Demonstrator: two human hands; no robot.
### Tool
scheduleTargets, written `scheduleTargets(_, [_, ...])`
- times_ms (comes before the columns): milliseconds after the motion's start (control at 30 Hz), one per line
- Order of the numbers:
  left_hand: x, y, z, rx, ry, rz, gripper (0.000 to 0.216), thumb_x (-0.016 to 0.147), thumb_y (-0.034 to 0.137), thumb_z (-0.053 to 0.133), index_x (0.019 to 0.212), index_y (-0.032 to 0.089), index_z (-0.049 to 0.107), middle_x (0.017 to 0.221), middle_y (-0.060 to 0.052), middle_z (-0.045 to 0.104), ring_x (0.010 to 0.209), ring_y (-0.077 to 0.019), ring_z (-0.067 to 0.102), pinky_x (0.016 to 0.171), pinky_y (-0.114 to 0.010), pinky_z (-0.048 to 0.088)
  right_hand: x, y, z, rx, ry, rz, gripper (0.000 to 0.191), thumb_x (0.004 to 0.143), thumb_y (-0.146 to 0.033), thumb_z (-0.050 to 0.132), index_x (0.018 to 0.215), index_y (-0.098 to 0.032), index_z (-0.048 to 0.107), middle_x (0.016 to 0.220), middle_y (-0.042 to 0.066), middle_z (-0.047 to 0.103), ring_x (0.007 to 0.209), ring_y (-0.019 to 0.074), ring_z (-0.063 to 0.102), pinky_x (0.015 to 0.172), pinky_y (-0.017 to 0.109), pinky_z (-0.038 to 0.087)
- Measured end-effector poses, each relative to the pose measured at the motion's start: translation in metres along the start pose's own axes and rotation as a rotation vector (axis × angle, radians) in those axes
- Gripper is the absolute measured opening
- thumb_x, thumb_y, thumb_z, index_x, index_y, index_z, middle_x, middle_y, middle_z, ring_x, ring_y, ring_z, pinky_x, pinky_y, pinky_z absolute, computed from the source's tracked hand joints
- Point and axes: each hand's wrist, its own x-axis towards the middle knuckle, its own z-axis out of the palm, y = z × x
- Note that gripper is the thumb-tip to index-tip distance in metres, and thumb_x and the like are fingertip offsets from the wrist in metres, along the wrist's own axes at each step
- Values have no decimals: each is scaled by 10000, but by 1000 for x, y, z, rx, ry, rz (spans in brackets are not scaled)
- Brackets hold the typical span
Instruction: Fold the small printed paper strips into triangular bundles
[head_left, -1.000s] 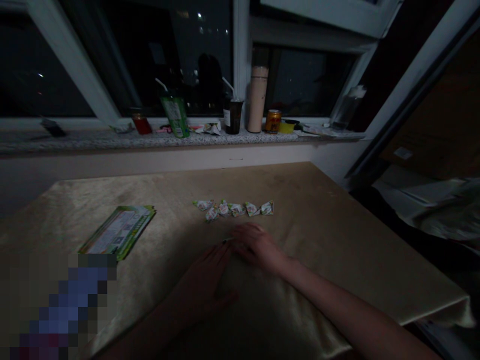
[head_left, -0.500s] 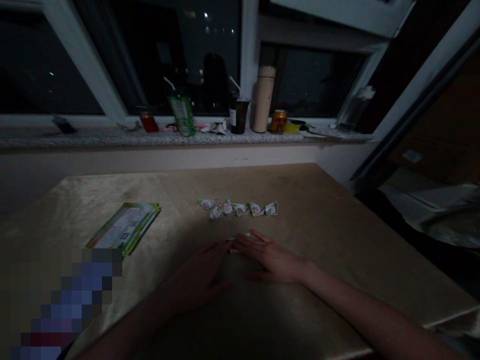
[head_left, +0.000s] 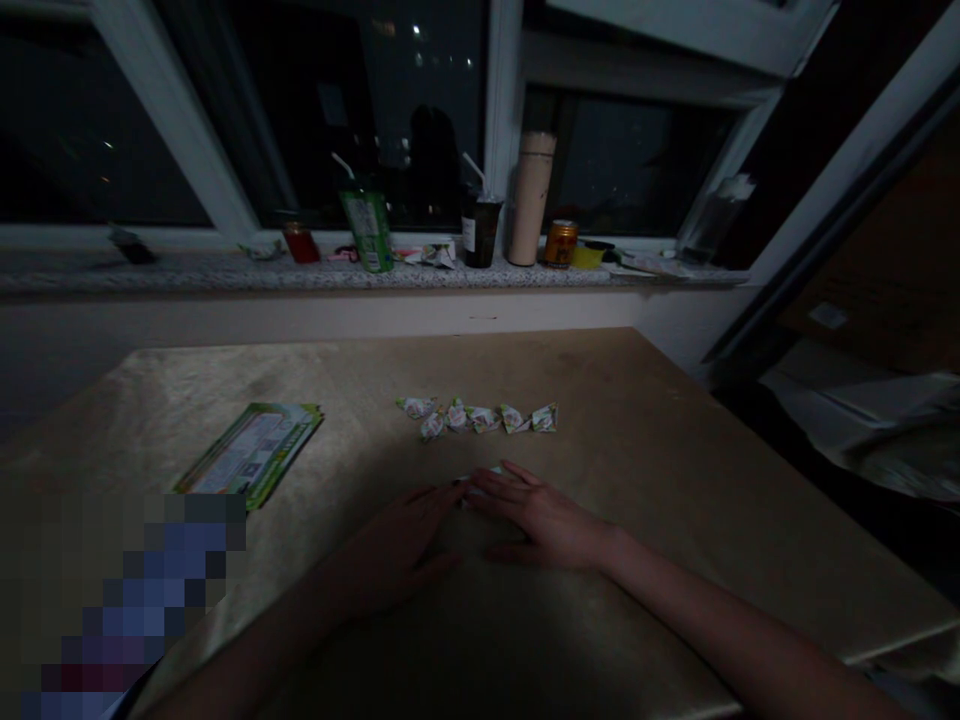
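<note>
On the gold-brown tablecloth (head_left: 660, 470), both hands lie low with fingertips meeting. My right hand (head_left: 536, 515) rests flat, fingers stretched over a small pale wrapped piece (head_left: 496, 469), of which only slivers show. My left hand (head_left: 397, 545) lies flat beside it, its fingertips touching the near left end of that piece. Just beyond the hands is an uneven row of several small twist-wrapped candies (head_left: 482, 418), white and green. To the left lies a flat green printed packet (head_left: 259, 450), perhaps a stack.
Behind the table, a speckled stone windowsill (head_left: 420, 282) holds a green drink pack with a straw (head_left: 367, 230), a dark cup (head_left: 480, 235), a tall pink flask (head_left: 531, 200), a gold can (head_left: 561, 244) and a red jar (head_left: 301, 243). A pixelated patch covers the lower left.
Both hands keep nearly the same place and pose over the pale piece. The whole view has shifted very slightly; the candies and packet lie as before.
</note>
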Motion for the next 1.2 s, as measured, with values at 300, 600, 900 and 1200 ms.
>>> scheduleTargets(300, [3, -4, -2, -103, 50, -71, 556, 921, 328, 493, 1415, 243, 254, 1554, -95, 93, 1339, -262, 332, 1062, -421, 332, 1, 0, 1, 46, 23, 32, 676, 839, -453, 591, 1416, -210, 336, 1456, 97, 379, 1357, 194, 317, 1152, 415, 121])
scheduleTargets(600, [9, -9, -6, 5, -63, 35, 451, 938, 286, 438, 1380, 248, 357, 1472, -54, 363, 1270, -232, 442, 1032, -397, 370, 0, -1, 3, -27, 13, 29, 601, 894, -442, 515, 1419, -210, 337, 1479, 103, 335, 1382, 189, 260, 1150, 419, 135])
scheduleTargets(900, [5, -12, -5, -28, -49, 54, 421, 935, 279, 449, 1349, 230, 391, 1470, -57, 364, 1296, -220, 405, 1052, -390, 356, 1, 0, 3, -40, 4, 13, 629, 906, -429, 496, 1449, -216, 260, 1486, 91, 324, 1384, 177, 253, 1150, 410, 120])
scheduleTargets(1200, [3, -17, -9, 61, -97, 108, 458, 942, 330, 461, 1388, 247, 398, 1516, -67, 265, 1340, -247, 334, 1064, -416, 328, 1, 0, 4, -57, -14, 20, 640, 900, -478, 481, 1448, -223, 268, 1496, 94, 301, 1386, 191, 246, 1147, 417, 116])
